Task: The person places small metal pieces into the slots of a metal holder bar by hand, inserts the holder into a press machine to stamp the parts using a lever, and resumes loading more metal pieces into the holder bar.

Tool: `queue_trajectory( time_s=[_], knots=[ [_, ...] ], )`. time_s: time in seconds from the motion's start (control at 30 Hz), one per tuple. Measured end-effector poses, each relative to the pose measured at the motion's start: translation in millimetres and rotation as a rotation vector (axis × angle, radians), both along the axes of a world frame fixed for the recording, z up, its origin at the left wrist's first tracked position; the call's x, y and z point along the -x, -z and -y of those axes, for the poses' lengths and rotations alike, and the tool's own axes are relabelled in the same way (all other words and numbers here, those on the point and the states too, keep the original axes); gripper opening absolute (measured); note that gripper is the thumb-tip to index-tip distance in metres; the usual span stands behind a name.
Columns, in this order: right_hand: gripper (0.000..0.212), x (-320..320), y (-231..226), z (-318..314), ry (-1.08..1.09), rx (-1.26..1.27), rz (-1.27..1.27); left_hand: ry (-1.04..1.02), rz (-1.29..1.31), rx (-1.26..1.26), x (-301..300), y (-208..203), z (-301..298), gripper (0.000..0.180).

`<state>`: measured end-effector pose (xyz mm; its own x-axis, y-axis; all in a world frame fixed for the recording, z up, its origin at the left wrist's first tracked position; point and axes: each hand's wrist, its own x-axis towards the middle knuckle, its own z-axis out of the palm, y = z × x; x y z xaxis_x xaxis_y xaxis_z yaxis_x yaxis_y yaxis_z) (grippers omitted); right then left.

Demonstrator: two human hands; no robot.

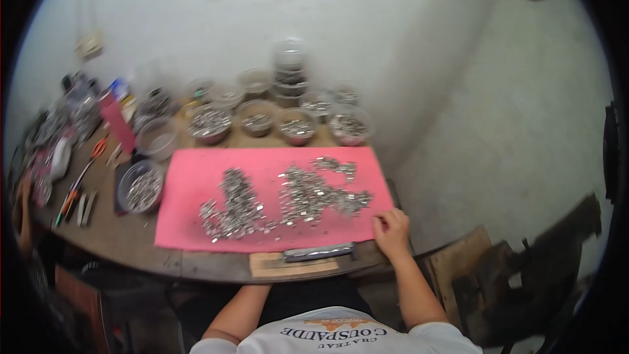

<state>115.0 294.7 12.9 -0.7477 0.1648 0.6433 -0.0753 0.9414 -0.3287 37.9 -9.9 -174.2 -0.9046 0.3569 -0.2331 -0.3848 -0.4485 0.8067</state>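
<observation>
Right hand: the right hand [392, 231] is resting at the near right corner of the pink mat [190, 190], fingers curled loosely onto its edge; whether it is pinching one of the small pieces I cannot tell.
Left hand: it is dropping below the table edge; only the forearm is showing, so its grip cannot be told.
Metal parts: small silvery metal pieces [304, 193] are lying scattered in two heaps on the mat, the nearer heap just left of the right hand.
Metal bar: a long grey bar [319, 252] is lying on a wooden block [293, 265], just left of the right hand, at the table's near edge.
Tubs: clear plastic tubs [296, 124] of similar parts are standing beyond the mat, well away from the hand.
Bowl: a parts-filled bowl [140, 187] is sitting far left, beside the mat.
</observation>
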Motion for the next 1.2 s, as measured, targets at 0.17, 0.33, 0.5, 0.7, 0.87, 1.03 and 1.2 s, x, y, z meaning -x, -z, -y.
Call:
queue_trajectory(
  time_s=[0.17,0.33,0.5,0.7,0.87,1.03,1.2],
  knots=[
    [0.006,-6,4,-11,0.025,-0.048,0.017,-0.336,0.167,-0.266,0,0,61,0.056],
    [0.005,-5,2,-14,-0.010,-0.019,0.064,-0.587,0.247,-0.536,-23,-11,97,0.058],
    [0.005,-7,1,-14,0.004,-0.016,0.067,-0.505,0.347,-0.533,-31,-2,86,0.058],
    [0.005,-7,1,-14,0.007,-0.037,0.067,-0.176,0.494,0.296,-78,77,26,0.057],
    [0.005,-8,3,-17,0.026,-0.061,0.049,0.808,-0.020,1.267,-83,104,55,0.071],
    [0.005,-8,1,-14,0.018,-0.054,0.050,0.930,-0.049,1.347,-91,109,65,0.075],
    [0.005,-5,2,-14,-0.001,-0.049,0.032,1.044,-0.175,1.249,-93,131,67,0.077]
  ],
)
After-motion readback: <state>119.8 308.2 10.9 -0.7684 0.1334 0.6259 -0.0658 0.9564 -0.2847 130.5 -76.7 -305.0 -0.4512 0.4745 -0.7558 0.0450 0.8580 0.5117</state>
